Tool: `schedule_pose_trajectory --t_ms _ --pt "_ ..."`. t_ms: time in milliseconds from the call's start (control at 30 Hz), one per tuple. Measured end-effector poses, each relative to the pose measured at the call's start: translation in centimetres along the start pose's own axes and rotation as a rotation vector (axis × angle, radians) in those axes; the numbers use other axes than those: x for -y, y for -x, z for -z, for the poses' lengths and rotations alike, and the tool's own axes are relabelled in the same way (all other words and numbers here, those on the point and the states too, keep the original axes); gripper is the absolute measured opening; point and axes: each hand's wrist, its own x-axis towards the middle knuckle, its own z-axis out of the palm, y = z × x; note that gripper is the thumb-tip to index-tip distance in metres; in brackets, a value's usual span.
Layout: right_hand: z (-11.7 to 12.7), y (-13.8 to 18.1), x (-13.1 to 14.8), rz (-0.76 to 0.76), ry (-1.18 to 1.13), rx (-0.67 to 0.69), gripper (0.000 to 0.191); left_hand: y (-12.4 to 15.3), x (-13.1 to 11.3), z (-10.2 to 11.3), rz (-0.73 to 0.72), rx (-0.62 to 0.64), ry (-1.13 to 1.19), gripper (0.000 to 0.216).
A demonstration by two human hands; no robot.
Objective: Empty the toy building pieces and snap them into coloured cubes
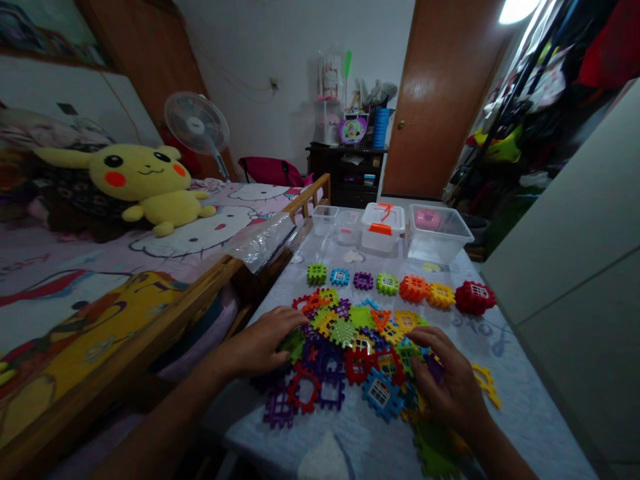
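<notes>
A mixed pile of toothed plastic building tiles (360,340) in red, purple, green, blue, yellow and orange lies on the table. At its left edge, my left hand (267,339) is open, fingers and thumb spread around a dark green tile (295,345). On the right side, my right hand (447,383) rests over the heap, thumb apart from the fingers. A purple tile (434,367) shows in that gap; whether it touches the palm is hidden. Near my right wrist lie a large green tile (435,448) and a yellow curved piece (487,383).
Behind the pile stands a row of tile blocks, including a green cube (317,274), an orange stack (414,289) and a red stack (474,297). Farther back are a lidded box (383,230) and an open clear bin (440,233). A wooden bed rail (200,293) borders the left.
</notes>
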Motion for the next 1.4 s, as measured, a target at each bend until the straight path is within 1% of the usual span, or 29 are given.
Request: schedule_pose_trajectory --t_ms 67,167,367,467,567,700,800,933,1000,1067,1133,1233,1300,1400 --pt "-0.1 0.0 0.0 0.008 -0.004 0.010 0.027 0.5 0.5 -0.5 -0.004 0.012 -0.004 0.070" --pt "-0.2 0.0 0.0 0.009 -0.004 0.003 0.027 0.4 0.5 -1.2 -0.001 0.024 -0.009 0.068" --pt "-0.1 0.0 0.0 0.002 -0.010 -0.009 0.027 -0.4 0.5 -1.4 0.014 0.023 -0.016 0.062" --pt "-0.1 0.1 -0.1 -0.003 -0.014 0.004 0.027 -0.2 0.9 -0.9 0.026 0.000 -0.029 0.060" --pt "0.0 0.1 -0.2 -0.009 -0.009 0.018 0.028 0.1 1.2 0.2 0.082 -0.018 -0.049 0.053" --pt "0.0 0.0 -0.2 0.004 0.004 0.005 0.027 0.0 0.8 1.7 0.122 -0.048 -0.008 0.046" --pt "-0.1 -0.1 0.0 0.011 0.011 -0.005 0.026 -1.0 -0.3 1.9 0.120 -0.058 0.062 0.039" --pt "0.0 -0.1 0.0 0.013 0.009 -0.014 0.026 -3.2 -2.8 1.6 0.069 -0.037 0.160 0.024" --pt "0.0 -0.1 -0.1 0.011 0.013 -0.016 0.027 -4.3 -4.0 1.6 0.044 -0.072 0.186 0.021" --pt "0.0 0.1 -0.2 0.008 0.018 -0.015 0.027 -5.0 -4.8 1.6 0.056 -0.107 0.219 0.019" --pt "0.1 0.1 -0.3 0.004 0.015 -0.010 0.027 -5.5 -5.1 1.5 0.069 -0.109 0.262 0.024" --pt "0.1 0.2 -0.3 -0.002 0.001 -0.007 0.027 -6.2 -4.9 0.9 0.029 -0.051 0.298 0.034" --pt "0.2 0.1 -0.2 0.001 -0.002 -0.005 0.028 -6.7 -4.6 0.3 -0.013 -0.010 0.274 0.036" --pt "0.2 0.0 0.0 0.002 0.000 -0.004 0.028 -7.4 -4.4 -0.6 -0.054 -0.001 0.184 0.035"
